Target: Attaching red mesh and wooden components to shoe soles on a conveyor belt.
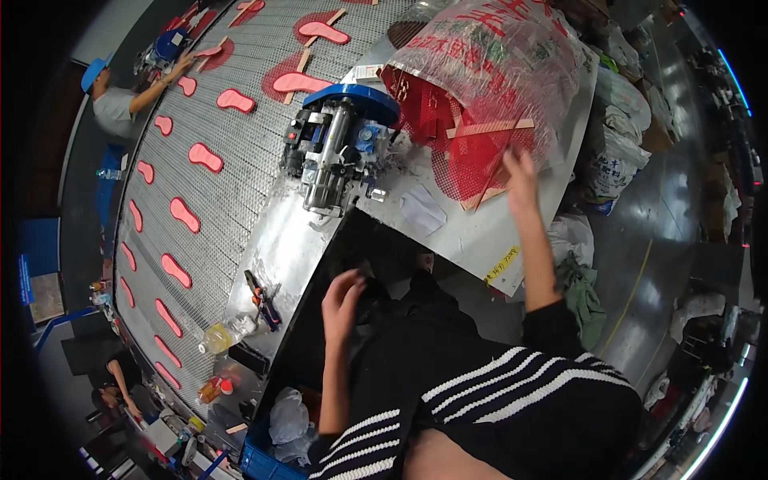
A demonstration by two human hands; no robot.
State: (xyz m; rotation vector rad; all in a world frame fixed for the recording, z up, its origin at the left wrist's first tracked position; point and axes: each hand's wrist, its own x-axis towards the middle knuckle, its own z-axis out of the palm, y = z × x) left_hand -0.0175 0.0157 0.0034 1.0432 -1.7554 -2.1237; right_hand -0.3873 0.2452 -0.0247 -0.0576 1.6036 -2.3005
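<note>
My right hand (522,182) is over the right-hand bench, its slightly blurred fingers stretched out at the edge of a red mesh sheet (464,178). Pale strips (498,128) run across the red mesh, which spills from the mouth of a large clear plastic bag with red print (512,60). Whether my fingertips touch the mesh I cannot tell. My left hand (342,304) hangs in the air before my body, near the bench edge, fingers loosely extended and nothing visible in them. Ahead of it stands a metal machine with a round blue top (336,152).
A wide mesh conveyor (240,160) carries several pink sole-shaped pieces (206,158). Pliers (262,300) and a bottle of yellowish liquid (224,334) lie on its metal border. A person in a blue cap (116,100) works across the belt. White sacks (612,164) stand at right.
</note>
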